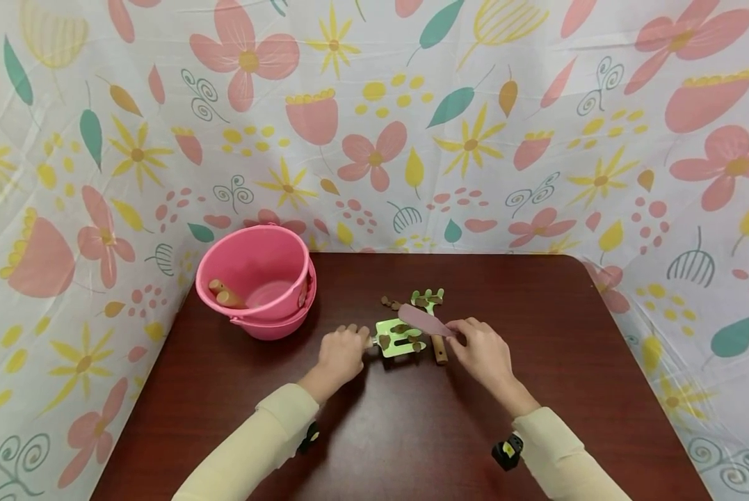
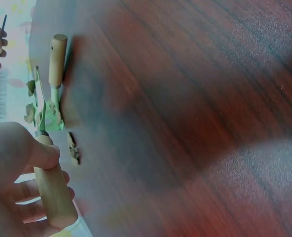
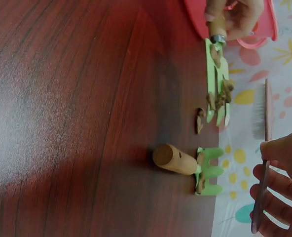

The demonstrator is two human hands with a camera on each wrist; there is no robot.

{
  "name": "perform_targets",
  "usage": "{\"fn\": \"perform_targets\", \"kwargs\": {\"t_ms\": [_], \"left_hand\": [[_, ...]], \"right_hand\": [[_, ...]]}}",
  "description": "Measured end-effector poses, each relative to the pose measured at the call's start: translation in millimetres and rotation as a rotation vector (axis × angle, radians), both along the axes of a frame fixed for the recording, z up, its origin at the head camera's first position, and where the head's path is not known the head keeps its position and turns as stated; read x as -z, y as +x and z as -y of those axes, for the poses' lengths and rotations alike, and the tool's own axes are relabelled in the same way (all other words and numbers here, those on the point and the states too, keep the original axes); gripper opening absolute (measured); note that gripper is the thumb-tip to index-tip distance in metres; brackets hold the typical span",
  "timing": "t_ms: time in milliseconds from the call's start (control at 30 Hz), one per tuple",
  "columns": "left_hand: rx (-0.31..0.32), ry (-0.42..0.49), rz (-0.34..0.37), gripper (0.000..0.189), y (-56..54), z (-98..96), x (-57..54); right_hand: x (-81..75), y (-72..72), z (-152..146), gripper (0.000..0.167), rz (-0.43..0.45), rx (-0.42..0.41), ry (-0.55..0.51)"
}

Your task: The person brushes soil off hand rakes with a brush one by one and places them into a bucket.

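Note:
My left hand grips the wooden handle of a small green garden fork. Brown clumps cling to the fork's slotted head, held above the table. In my right hand is a pink brush, pinched by its handle; its white bristles show in the right wrist view. The brush head lies over the gap between the fork and a small green rake in the head view. That rake rests on the table, brown bits on its tines and its wooden handle towards me. Several brown clumps lie beside the tools.
Two nested pink buckets stand at the table's back left, with wooden handles inside the upper one. The dark wooden table meets a flower-printed cloth behind and at both sides.

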State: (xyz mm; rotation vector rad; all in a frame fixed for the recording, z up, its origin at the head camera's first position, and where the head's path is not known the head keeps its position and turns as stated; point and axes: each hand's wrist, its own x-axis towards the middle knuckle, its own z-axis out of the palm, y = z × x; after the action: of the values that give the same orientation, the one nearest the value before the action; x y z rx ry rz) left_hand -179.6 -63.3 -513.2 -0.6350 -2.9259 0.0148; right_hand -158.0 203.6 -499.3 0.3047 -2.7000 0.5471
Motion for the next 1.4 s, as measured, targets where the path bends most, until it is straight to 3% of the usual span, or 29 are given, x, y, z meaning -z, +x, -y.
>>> {"fn": "perform_targets", "kwargs": {"t_ms": [600,1400], "left_hand": [[0.03,0.028,-0.055,0.029,3.2,6.8,-13.2],[0.005,0.038,-0.079,0.034,4.3,30.5,-17.6]], "right_hand": [[-5.7,-7.1,27,0.02,-0.087,-0.105,0.098],[-4.0,-9.8,0,0.023,-0.093,-0.028,0.102]]}}
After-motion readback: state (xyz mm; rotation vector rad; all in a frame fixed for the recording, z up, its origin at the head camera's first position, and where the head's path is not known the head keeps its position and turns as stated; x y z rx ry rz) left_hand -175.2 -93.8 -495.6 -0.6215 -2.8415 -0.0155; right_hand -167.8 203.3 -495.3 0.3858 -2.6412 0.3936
